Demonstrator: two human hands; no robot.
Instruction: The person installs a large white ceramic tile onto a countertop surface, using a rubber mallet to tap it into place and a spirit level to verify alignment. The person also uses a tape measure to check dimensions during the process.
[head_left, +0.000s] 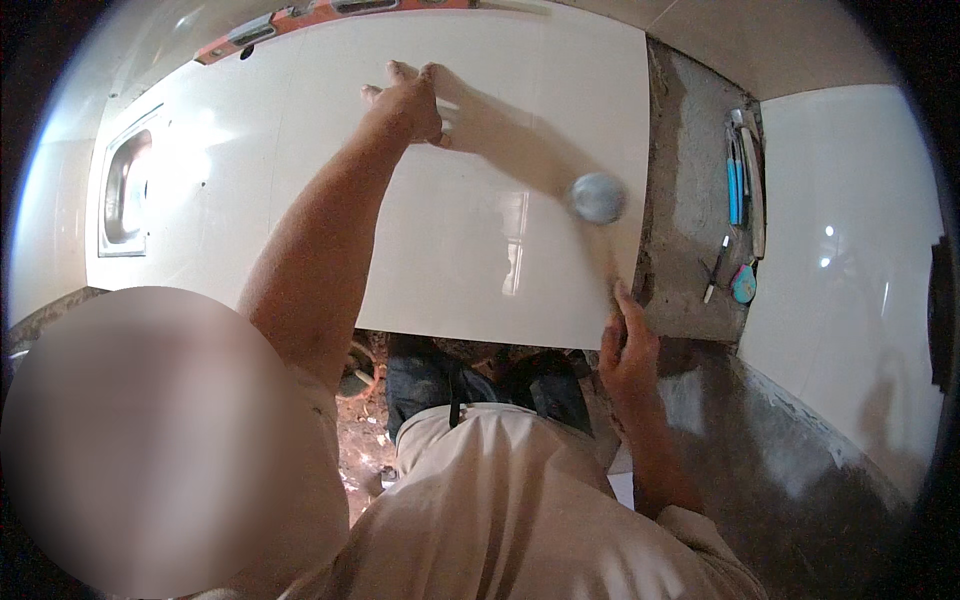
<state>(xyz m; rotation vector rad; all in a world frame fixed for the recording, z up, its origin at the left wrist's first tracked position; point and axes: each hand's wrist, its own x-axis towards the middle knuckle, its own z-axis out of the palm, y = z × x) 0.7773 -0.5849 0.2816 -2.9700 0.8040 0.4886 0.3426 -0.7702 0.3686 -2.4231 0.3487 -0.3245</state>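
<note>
My left hand (405, 105) reaches across to the far part of a glossy white slab (450, 230), fingers spread and fingertips down at its surface. It holds nothing. Near the slab's right front corner, my right hand (630, 345) is closed round the handle of a mallet (598, 198). The mallet's round, pale grey head is above the right part of the slab, smeared by motion. Whether the head touches the slab, I cannot tell. A long shadow falls on the slab between my left hand and the mallet.
An orange spirit level (345, 10) lies along the far edge. A steel sink (128, 185) is set at the left. On the rough concrete strip (690, 200) at the right lie blue-handled tools (735, 185), a marker (716, 270) and a turquoise tape measure (743, 284). A white wall panel (840, 250) stands beyond.
</note>
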